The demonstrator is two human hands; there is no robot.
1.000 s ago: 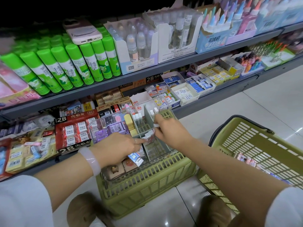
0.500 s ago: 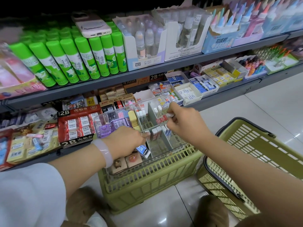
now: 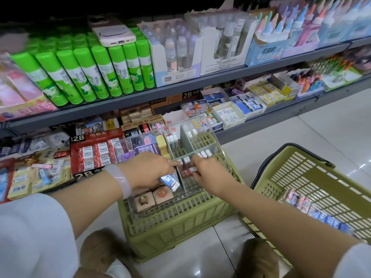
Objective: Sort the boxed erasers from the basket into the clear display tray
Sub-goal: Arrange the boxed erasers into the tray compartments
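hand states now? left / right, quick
Left hand: curled around a blue-and-white boxed eraser, over the clear tray.
Right hand: pinching a small white-ended eraser box in the tray.

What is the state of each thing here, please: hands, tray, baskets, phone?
left hand: holds a blue boxed eraser
right hand: pinches a small white-ended box
clear display tray: on upturned basket, partly filled
right basket: upright, erasers inside
phone: lies on glue sticks

Two hands [image 3: 148, 169] [image 3: 208, 175]; two green baskets [image 3: 180, 223] [image 3: 313, 177]; one clear display tray [image 3: 218, 145]; one phone [image 3: 112, 34].
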